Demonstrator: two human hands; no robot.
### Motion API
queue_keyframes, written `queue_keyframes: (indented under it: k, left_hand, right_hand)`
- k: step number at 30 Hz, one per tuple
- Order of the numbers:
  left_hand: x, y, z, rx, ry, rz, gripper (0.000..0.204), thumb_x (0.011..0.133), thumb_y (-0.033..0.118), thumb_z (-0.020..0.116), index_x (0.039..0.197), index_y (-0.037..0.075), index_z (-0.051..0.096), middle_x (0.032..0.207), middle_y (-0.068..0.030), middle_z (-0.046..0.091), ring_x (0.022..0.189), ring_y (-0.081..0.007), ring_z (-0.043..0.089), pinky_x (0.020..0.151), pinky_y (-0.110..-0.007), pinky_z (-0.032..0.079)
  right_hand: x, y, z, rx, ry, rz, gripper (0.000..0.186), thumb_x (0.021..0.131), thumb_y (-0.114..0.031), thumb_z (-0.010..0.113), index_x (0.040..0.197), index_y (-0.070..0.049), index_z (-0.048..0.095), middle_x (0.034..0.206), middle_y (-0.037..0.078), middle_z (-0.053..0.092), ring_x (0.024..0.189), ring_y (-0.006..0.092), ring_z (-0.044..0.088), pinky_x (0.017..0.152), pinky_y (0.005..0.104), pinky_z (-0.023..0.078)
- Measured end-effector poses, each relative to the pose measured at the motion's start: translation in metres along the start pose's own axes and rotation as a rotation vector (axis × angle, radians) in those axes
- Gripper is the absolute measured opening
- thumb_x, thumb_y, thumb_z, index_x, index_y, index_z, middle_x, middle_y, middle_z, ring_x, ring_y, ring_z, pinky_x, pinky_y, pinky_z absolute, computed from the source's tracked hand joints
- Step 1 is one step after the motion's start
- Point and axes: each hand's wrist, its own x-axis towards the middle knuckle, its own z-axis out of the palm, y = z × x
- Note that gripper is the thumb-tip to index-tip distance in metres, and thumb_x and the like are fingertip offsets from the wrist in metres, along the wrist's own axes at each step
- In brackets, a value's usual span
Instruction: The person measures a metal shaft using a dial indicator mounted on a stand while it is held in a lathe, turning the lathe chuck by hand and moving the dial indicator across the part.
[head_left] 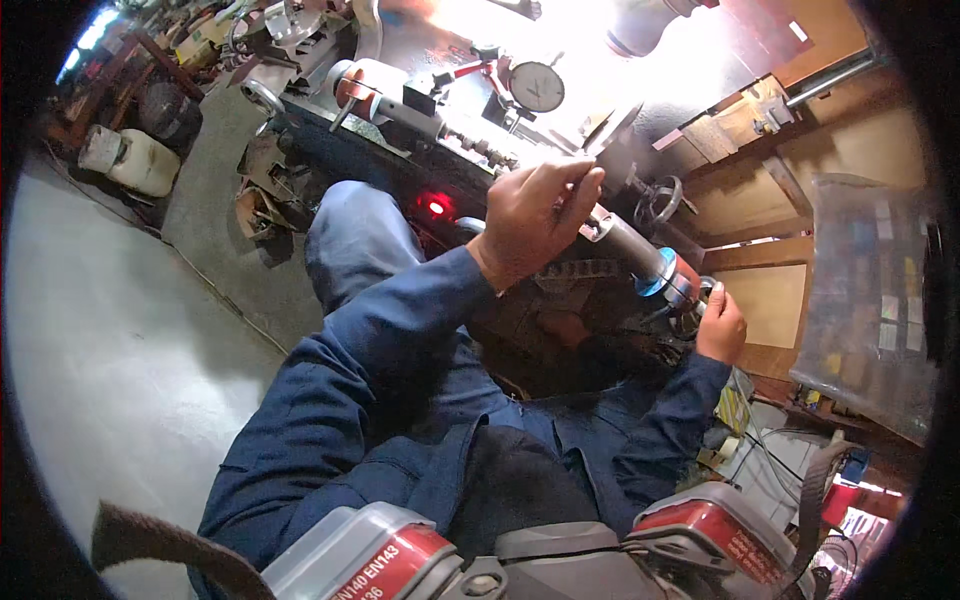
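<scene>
A metal bench fixture has a threaded shaft (pixel 470 145) between a left end with an orange collar (pixel 355 88) and a right grey cylinder (pixel 630 245) with blue and orange rings. My left hand (pixel 535 215) is over the shaft beside the cylinder, fingers closed; what they hold is hidden. My right hand (pixel 722 325) is closed round a metal handle at the fixture's right end, mostly covered by the fingers. A dial gauge (pixel 537 87) on a red-jointed arm stands behind the shaft. A handwheel (pixel 660 200) sits right of the left hand.
A red lamp (pixel 436 207) glows below the fixture. Cluttered shelving and a white container (pixel 125 160) are at the left, with a cable (pixel 220 290) along the floor. Wooden panels (pixel 770 305) and a hanging plastic sheet (pixel 860 300) border the right; my knee (pixel 355 230) is under the fixture's front.
</scene>
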Motion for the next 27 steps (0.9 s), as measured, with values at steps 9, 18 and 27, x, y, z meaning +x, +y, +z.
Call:
queue_keyframes:
  k: [9, 18, 27]
  left_hand:
    - [-0.027, 0.016, -0.013, -0.284, 0.106, 0.118, 0.014, 0.089, 0.009, 0.067, 0.094, 0.003, 0.056, 0.069, -0.0100, 0.063, 0.057, -0.0211, 0.064, 0.052, -0.028, 0.052]
    - [-0.016, 0.014, -0.013, -0.320, 0.301, 0.072, 0.022, 0.099, 0.023, 0.053, 0.105, 0.003, 0.045, 0.071, -0.0077, 0.054, 0.058, -0.0159, 0.056, 0.053, -0.029, 0.050]
    - [-0.008, 0.010, -0.006, -0.403, 0.395, -0.104, 0.020, 0.100, 0.019, 0.054, 0.107, 0.001, 0.047, 0.074, -0.0063, 0.052, 0.062, -0.0125, 0.048, 0.056, -0.029, 0.046]
  right_hand:
    - [-0.006, 0.011, 0.003, -0.035, -0.002, -0.004, 0.042, 0.098, -0.043, 0.042, 0.101, -0.010, 0.067, 0.091, 0.021, 0.068, 0.085, 0.0439, 0.064, 0.068, 0.0524, 0.049]
    - [-0.066, 0.029, 0.064, 0.037, 0.443, -0.060, 0.043, 0.098, -0.035, 0.048, 0.116, 0.003, 0.055, 0.099, 0.029, 0.059, 0.095, 0.0480, 0.056, 0.083, 0.0524, 0.044]
    - [-0.084, 0.067, 0.117, 0.691, 0.120, -0.087, 0.050, 0.094, -0.026, 0.060, 0.134, 0.002, 0.048, 0.127, 0.018, 0.058, 0.118, 0.0315, 0.053, 0.102, 0.0420, 0.039]
